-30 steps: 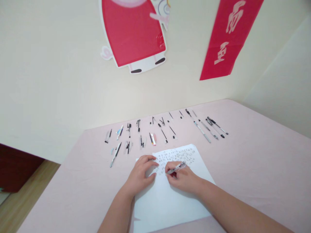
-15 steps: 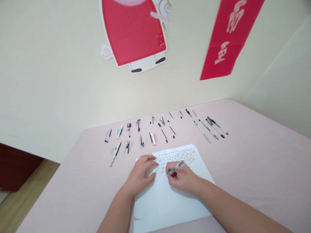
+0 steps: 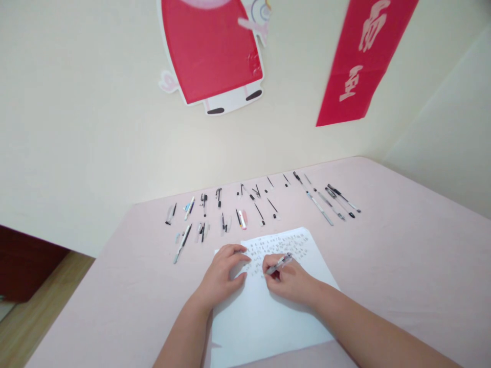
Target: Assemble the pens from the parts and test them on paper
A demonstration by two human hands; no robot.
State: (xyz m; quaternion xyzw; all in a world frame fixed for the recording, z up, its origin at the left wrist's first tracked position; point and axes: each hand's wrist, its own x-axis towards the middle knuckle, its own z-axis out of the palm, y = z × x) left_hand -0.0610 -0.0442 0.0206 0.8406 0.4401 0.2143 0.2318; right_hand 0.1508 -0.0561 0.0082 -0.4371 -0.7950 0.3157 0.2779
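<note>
A white sheet of paper (image 3: 268, 327) lies in front of me, its upper part covered with rows of small handwritten characters. My left hand (image 3: 226, 271) rests on the paper's upper left side, fingers spread and holding nothing. In my right hand (image 3: 289, 278) a clear-barrelled pen (image 3: 282, 261) is pinched, tilted with its back end up and to the right. The pen's tip is hidden behind my fingers, close to the lowest written line.
Beyond the paper, several pens, refills and pen parts (image 3: 224, 222) lie in rows on the pink tablecloth (image 3: 402, 266). More whole pens (image 3: 341, 197) are at the right end. The wall behind bears a cartoon sticker (image 3: 213, 51) and a red banner (image 3: 353, 71).
My right hand has shifted very slightly to the right with the pen. My left hand and the paper stay where they were.
</note>
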